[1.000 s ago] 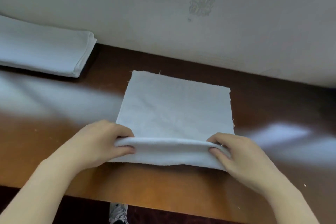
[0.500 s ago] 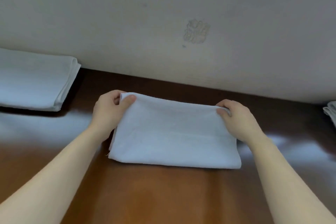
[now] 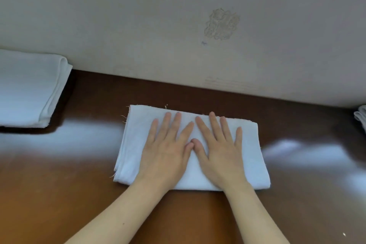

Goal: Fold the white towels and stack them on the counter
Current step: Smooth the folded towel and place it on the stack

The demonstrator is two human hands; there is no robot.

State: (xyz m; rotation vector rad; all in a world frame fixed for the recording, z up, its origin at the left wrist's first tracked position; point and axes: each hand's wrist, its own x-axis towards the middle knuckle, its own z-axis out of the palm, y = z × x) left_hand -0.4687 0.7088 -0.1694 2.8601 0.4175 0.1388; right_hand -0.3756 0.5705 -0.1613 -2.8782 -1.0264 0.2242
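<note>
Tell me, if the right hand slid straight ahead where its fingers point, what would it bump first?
Probably the wall. The right hand lies flat on the folded towel, fingers pointing forward. Beyond the towel's far edge only bare counter shows before the wall, though depth is unclear.

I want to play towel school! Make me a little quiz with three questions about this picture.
1. True or false: the left hand and the right hand both lie flat on the folded towel.
2. Pick one. Where is the towel pile?
A) at the far left of the counter, by the wall
B) under the hands
C) on the floor
3. Fill in: the two hands lie side by side and touch at the ____.

Key: 1 true; 2 A; 3 thumbs.
</note>
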